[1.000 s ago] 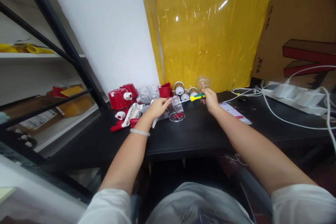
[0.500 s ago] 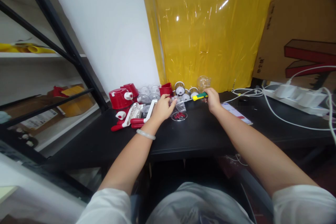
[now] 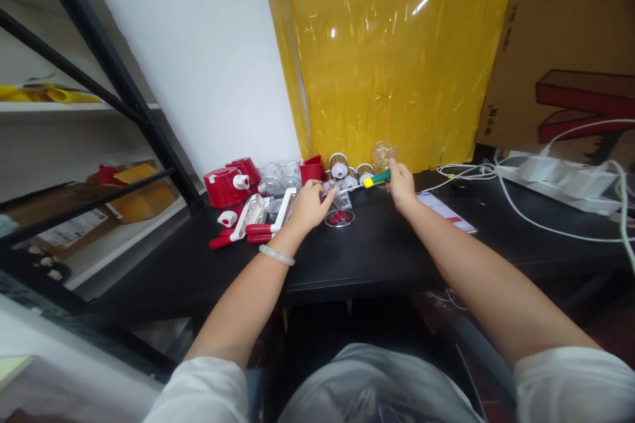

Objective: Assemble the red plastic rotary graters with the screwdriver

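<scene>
My right hand (image 3: 402, 186) grips a screwdriver (image 3: 379, 178) by its green and yellow handle. The thin metal shaft points left, its tip close to the fingers of my left hand (image 3: 312, 204). Those fingers are closed at a clear plastic part (image 3: 342, 198), whose shape is hard to make out. Just below it on the black table lies a round clear dish (image 3: 339, 223) with small red pieces (image 3: 339, 216) inside. Left of my left hand rest white frames with red handles (image 3: 258, 232).
Red housings (image 3: 224, 188) and clear cups (image 3: 272, 184) stand along the wall, beside a red hopper (image 3: 312, 170) and several metal-banded cylinders (image 3: 339, 165). A clear round part (image 3: 383, 153) is behind my right hand. To the right are a phone (image 3: 449, 213), white cables and a power strip (image 3: 558, 186).
The screwdriver has tilted, handle end raised, and its metal shaft now shows plainly. My right hand has turned slightly with it. The left hand stays in nearly the same place.
</scene>
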`<state>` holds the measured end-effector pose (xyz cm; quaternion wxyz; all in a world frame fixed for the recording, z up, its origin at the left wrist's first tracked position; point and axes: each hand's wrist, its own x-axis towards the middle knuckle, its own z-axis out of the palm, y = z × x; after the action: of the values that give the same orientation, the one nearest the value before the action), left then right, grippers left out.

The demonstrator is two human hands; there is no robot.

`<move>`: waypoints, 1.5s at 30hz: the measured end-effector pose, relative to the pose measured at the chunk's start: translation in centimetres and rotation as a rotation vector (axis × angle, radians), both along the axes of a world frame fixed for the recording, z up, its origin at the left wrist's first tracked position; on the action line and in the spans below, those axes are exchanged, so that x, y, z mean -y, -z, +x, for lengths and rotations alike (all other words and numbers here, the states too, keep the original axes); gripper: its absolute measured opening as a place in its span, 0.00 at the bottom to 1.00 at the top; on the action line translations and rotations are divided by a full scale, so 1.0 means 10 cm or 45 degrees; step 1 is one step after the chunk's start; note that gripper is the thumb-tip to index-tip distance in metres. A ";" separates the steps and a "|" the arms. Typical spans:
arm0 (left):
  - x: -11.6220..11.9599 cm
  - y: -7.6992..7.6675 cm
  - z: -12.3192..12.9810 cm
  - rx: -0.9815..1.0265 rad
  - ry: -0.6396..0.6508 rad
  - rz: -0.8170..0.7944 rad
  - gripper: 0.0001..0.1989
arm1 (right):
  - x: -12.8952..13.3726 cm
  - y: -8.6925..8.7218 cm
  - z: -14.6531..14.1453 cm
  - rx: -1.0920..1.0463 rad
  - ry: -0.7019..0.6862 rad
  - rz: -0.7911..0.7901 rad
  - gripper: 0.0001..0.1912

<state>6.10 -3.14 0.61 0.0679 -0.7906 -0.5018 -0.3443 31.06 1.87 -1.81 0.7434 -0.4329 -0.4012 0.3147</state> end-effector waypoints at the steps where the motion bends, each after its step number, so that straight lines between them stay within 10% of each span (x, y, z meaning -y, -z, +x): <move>1: -0.01 0.00 0.00 0.009 0.005 0.000 0.21 | 0.00 0.00 0.00 0.011 0.006 -0.012 0.23; 27: -0.08 0.00 -0.07 0.111 0.064 -0.039 0.20 | 0.06 -0.06 -0.05 -0.214 -0.200 0.115 0.12; 35: -0.12 0.01 -0.09 0.095 0.070 -0.032 0.21 | 0.06 -0.02 -0.02 0.002 -0.058 0.046 0.25; 45: -0.11 0.02 -0.09 0.101 0.078 -0.029 0.21 | 0.05 -0.03 -0.06 -0.238 -0.109 0.136 0.12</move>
<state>5.17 -2.03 0.46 0.0281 -0.7921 -0.4835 -0.3716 30.46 1.40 -1.50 0.7854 -0.3438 -0.3644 0.3635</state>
